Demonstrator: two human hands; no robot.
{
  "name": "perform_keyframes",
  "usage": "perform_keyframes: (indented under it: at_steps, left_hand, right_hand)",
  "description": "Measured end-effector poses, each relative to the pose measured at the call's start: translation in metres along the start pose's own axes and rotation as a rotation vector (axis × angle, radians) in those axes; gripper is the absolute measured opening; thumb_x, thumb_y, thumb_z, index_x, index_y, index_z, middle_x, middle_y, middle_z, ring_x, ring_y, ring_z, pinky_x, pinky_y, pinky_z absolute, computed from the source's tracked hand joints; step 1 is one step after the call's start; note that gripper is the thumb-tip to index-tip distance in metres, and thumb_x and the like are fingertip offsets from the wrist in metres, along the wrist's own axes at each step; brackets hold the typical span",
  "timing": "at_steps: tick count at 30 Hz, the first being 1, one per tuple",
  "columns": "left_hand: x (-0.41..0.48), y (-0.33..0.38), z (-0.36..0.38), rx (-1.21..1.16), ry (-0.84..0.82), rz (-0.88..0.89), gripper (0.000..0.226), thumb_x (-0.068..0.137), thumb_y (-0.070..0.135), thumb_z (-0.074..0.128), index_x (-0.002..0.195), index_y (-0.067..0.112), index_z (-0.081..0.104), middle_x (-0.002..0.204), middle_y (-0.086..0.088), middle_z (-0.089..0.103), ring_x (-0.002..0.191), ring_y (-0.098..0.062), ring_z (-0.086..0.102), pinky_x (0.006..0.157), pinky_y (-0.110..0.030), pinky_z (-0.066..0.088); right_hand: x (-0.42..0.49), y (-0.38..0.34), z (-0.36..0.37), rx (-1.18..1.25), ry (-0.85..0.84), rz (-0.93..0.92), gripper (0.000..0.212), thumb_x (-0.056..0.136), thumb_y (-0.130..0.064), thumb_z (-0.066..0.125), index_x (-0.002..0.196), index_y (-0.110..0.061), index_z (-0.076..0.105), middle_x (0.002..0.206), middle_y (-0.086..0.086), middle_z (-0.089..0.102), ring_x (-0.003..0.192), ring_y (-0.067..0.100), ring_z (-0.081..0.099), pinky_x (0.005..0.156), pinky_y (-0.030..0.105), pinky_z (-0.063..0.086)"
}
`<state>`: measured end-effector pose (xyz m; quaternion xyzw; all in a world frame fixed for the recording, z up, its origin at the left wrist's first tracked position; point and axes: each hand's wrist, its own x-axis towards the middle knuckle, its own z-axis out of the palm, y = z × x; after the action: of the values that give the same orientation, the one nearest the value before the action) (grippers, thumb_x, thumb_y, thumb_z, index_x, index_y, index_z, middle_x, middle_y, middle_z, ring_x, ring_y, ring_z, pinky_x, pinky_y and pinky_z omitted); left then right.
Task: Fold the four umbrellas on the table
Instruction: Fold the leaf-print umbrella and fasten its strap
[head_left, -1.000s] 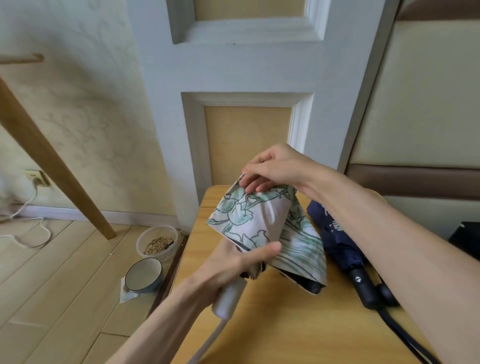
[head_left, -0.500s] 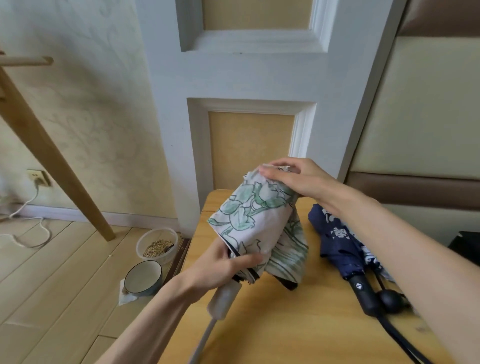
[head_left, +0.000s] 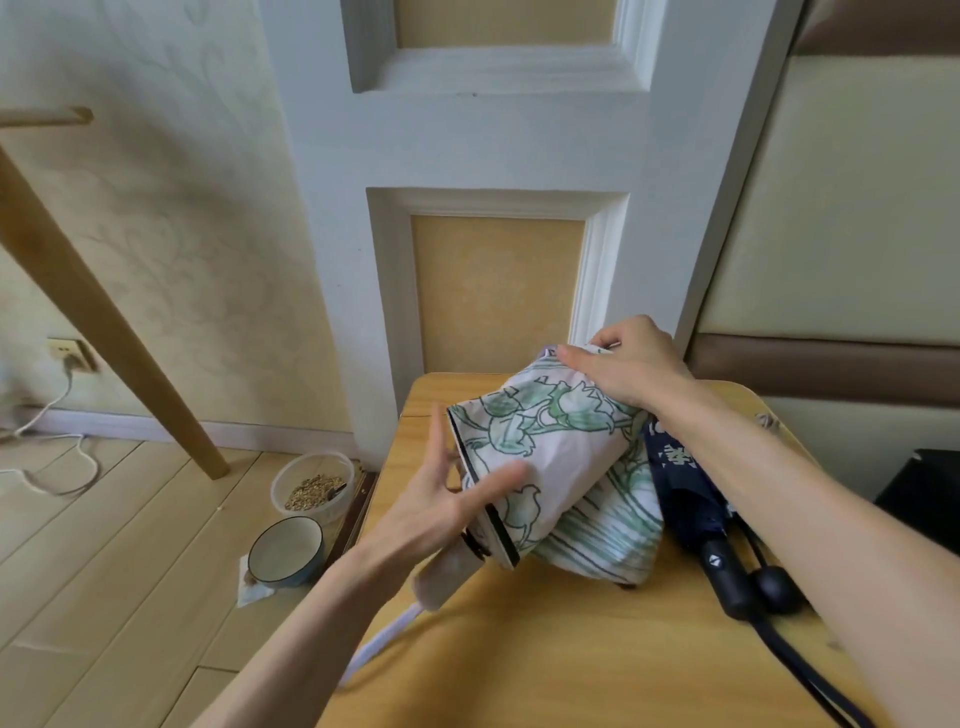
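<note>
Wooden table (head_left: 597, 649); left hand (head_left: 436, 509) spread against floral umbrella (head_left: 550, 457); right hand (head_left: 634, 369) gripping its top.

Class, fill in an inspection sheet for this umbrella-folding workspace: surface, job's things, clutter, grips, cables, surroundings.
Surface: wooden table, light grain.
Job's things: floral umbrella collapsed, its canopy loose and partly rolled; navy umbrella lying to its right; only two umbrellas in view.
Clutter: plastic tub of grain and bowl on the floor, left of the table.
Grips: left hand open, fingers straight beside the canopy's rim, blurred; right hand grips the canopy's far end.
Cables: white cable runs from the wall socket across the floor.
Surroundings: white panelled door behind the table; slanted wooden pole at left.
</note>
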<state>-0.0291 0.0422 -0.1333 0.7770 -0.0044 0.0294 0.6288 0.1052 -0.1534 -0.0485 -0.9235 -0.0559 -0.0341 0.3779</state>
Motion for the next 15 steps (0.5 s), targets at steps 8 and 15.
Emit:
perform_keyframes:
  at_steps: [8, 15]
  left_hand:
    - [-0.002, -0.019, 0.039, 0.891, 0.301, 0.621, 0.104, 0.084, 0.068, 0.072, 0.166, 0.020, 0.028, 0.161, -0.004, 0.046, 0.142, -0.025, 0.052, 0.105, -0.047, 0.054]
    - [0.004, -0.021, 0.018, 0.433, 0.130, 0.221, 0.093, 0.068, 0.029, 0.086, 0.147, 0.045, 0.040, 0.087, 0.027, 0.071, 0.065, -0.007, 0.068, 0.057, -0.028, 0.056]
  right_hand:
    - [0.001, -0.013, 0.014, -0.117, 0.083, 0.158, 0.044, 0.089, -0.050, 0.076, 0.115, -0.015, 0.070, 0.118, 0.006, 0.068, 0.109, 0.035, 0.066, 0.082, 0.032, 0.047]
    - [-0.004, -0.029, 0.017, -0.052, 0.062, 0.080, 0.028, 0.089, -0.042, 0.072, 0.082, -0.017, 0.061, 0.100, 0.005, 0.074, 0.095, 0.031, 0.070, 0.079, 0.036, 0.055]
